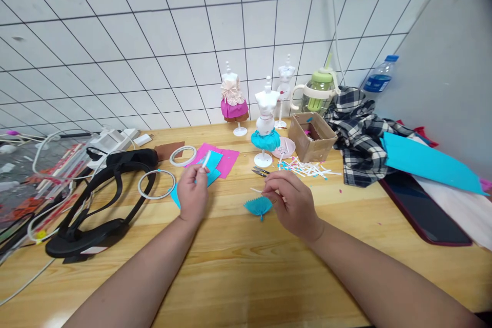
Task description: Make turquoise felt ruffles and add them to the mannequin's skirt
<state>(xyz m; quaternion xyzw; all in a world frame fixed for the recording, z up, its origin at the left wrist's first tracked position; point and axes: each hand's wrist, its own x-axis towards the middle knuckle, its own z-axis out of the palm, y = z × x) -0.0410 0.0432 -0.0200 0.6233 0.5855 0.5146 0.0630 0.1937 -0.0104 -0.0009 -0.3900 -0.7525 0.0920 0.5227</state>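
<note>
My left hand pinches a thin white strip that sticks up from its fingers, over teal and pink paper sheets. My right hand pinches the top of a small teal pleated paper fan that rests on the wooden table; a short white strip juts out by its fingertips. Just behind stands a white mini mannequin wearing a teal skirt, with small scissors lying at its base.
Two more mannequins stand by the tiled wall. A cardboard box, paper scraps, tape rolls, a black headset, a plaid cloth, a teal sheet, a tablet and bottles crowd the table.
</note>
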